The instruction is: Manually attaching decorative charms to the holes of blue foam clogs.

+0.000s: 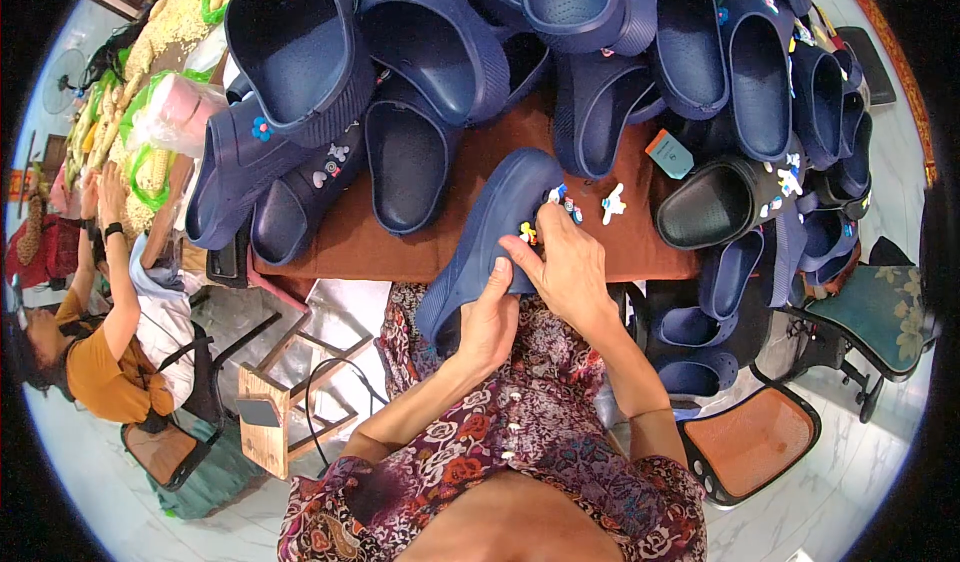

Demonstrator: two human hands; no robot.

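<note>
A navy foam clog (500,202) is tilted in front of me at the table's near edge, its toe pointing away. My left hand (487,317) is closed around its near side, thumb on top. Over the toe, my right hand (565,267) is curled, its fingertips at a small blue and white shoe charm (556,193). A yellow charm (527,232) sits beside my right thumb. The fingers partly cover the charms and the toe's right side. A loose white charm (613,203) lies on the brown table (480,252) just right of the clog.
Navy clogs (415,162) are piled along the far side, with a black clog (706,202) and a hang tag (669,153) at right. Chairs (750,442) stand on the right. At left are a wooden stool (262,422) with a phone and a co-worker (110,362) with raised arms near corn cobs.
</note>
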